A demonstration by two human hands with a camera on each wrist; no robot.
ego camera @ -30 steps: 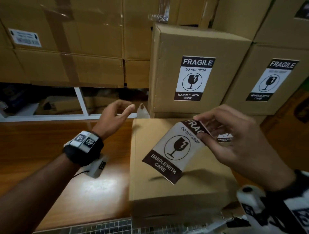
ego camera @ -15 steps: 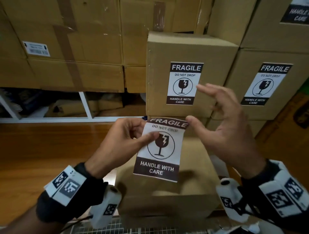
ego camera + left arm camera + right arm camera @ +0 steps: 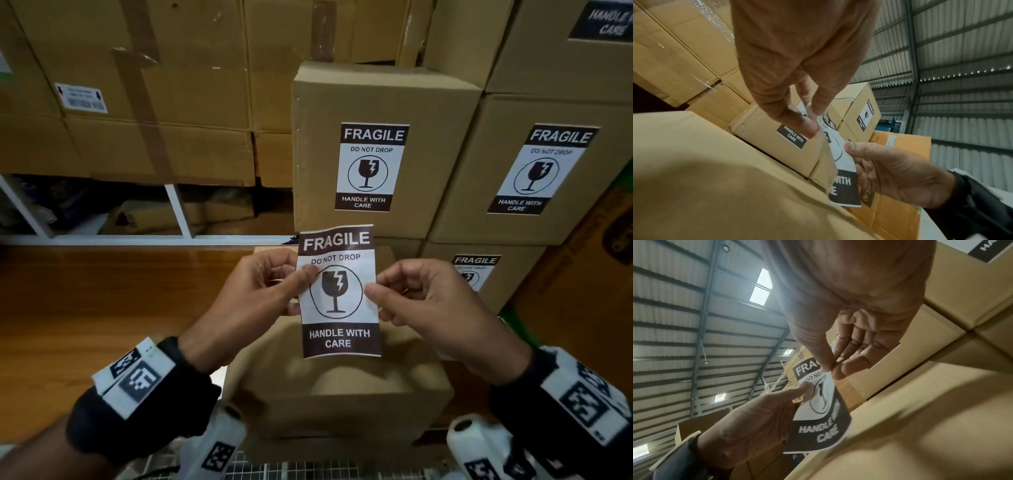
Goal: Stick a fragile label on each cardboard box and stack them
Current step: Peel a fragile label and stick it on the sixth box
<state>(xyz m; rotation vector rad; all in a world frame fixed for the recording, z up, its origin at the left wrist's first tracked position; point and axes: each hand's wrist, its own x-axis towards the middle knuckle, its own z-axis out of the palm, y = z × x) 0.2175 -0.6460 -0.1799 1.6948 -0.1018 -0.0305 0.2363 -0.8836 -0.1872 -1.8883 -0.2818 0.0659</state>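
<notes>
A white and dark brown fragile label [image 3: 339, 291] hangs upright between both hands, above a plain cardboard box [image 3: 342, 387] on the wooden table. My left hand [image 3: 294, 281] pinches the label's left edge with thumb on its face. My right hand [image 3: 373, 291] pinches the right edge. The left wrist view has the label [image 3: 840, 155] between the left hand [image 3: 812, 125] and the right hand [image 3: 854, 154]. The right wrist view shows the label [image 3: 818, 410] curling, the right hand [image 3: 831, 369] pinching near its top and the left hand [image 3: 801, 391] on its side.
Labelled boxes are stacked behind: one [image 3: 376, 150] straight ahead, another [image 3: 534, 171] to its right, a third [image 3: 479, 274] lower down. Large taped cartons [image 3: 144, 102] fill the back left over a white rack [image 3: 178, 212]. The wooden table [image 3: 102, 308] stretches left.
The label passed from my right hand alone to both hands. My left hand came over and took its left edge; my right hand let go, then pinched the right edge. The label now hangs upright.
</notes>
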